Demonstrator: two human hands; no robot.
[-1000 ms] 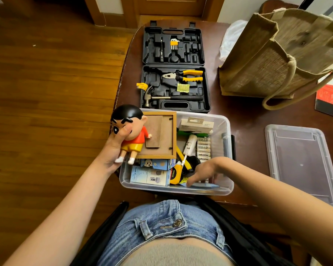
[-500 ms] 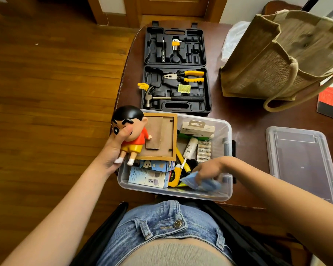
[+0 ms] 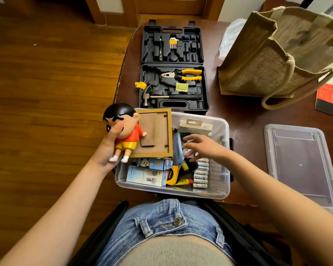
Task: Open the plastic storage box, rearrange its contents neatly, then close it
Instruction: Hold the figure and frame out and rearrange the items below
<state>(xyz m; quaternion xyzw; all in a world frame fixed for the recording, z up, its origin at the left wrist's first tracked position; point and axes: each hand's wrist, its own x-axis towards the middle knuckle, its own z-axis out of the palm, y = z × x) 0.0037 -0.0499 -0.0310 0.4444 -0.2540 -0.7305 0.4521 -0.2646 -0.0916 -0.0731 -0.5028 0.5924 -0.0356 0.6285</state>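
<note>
The clear plastic storage box (image 3: 226, 170) sits open at the table's near edge, and its lid (image 3: 300, 166) lies flat to the right. My left hand (image 3: 106, 150) grips a cartoon boy figurine (image 3: 131, 131) at the box's left rim. My right hand (image 3: 206, 146) hovers over the middle of the box with fingers spread. Its fingertips are at a blurred blue-grey packet (image 3: 177, 148) standing on edge beside a wooden picture frame (image 3: 161, 131). Inside are also batteries (image 3: 201, 173), a yellow tape measure (image 3: 172, 175), a white carton (image 3: 195, 127) and blue cartons (image 3: 146, 176).
An open black tool case (image 3: 173, 73) with pliers and a hammer lies just behind the box. A jute bag (image 3: 277, 54) stands at the back right, with a red booklet (image 3: 331, 96) beside it. The table's left edge drops to wooden floor (image 3: 46, 93).
My right hand lifted the blue-grey packet from the box's near right corner, carried it toward the middle and opened its fingers. The batteries now lie at the near right. The left hand stayed put.
</note>
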